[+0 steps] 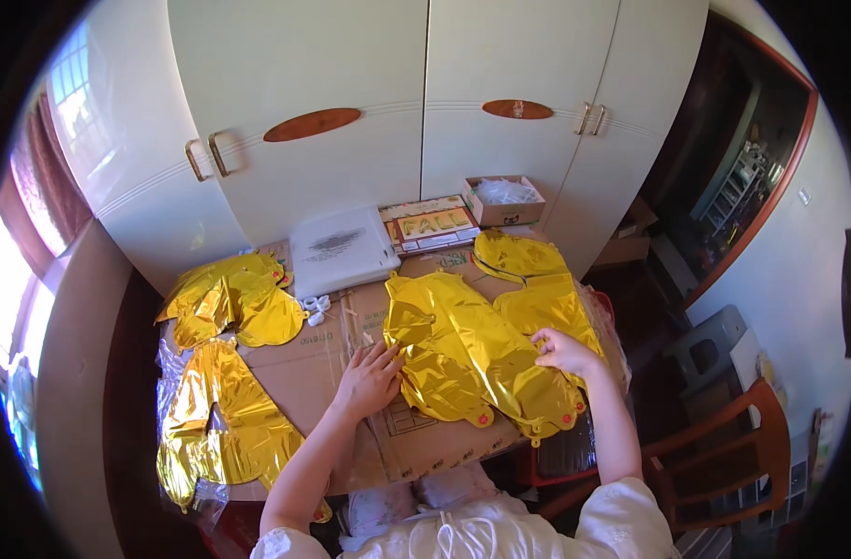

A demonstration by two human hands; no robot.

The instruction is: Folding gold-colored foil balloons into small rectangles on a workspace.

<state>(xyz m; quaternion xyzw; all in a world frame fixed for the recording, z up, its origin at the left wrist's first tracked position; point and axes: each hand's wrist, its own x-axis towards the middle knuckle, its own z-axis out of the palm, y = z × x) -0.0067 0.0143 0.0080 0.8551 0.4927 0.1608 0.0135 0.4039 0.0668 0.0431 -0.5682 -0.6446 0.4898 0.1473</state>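
In front of me lies a flat, shiny gold foil balloon (462,340) with small tabs and red dots along its lower edge. My left hand (371,377) rests at its left edge, the fingers stretched out and touching foil and cardboard. Over its right part is my right hand (567,354), fingers bent and apart, with nothing visible in them. Another gold foil balloon (551,298) lies beyond, partly under the near one. At the left of the table are more flat gold foil balloons, one (230,298) farther back and one (225,424) nearer, creased and hanging over the edge.
Flattened cardboard (295,368) covers the table. At the back stand a white case (343,250), a printed box (430,224) and an open carton (504,200) holding clear plastic pieces. White cabinets (351,56) rise behind. To the right is a wooden chair (770,429).
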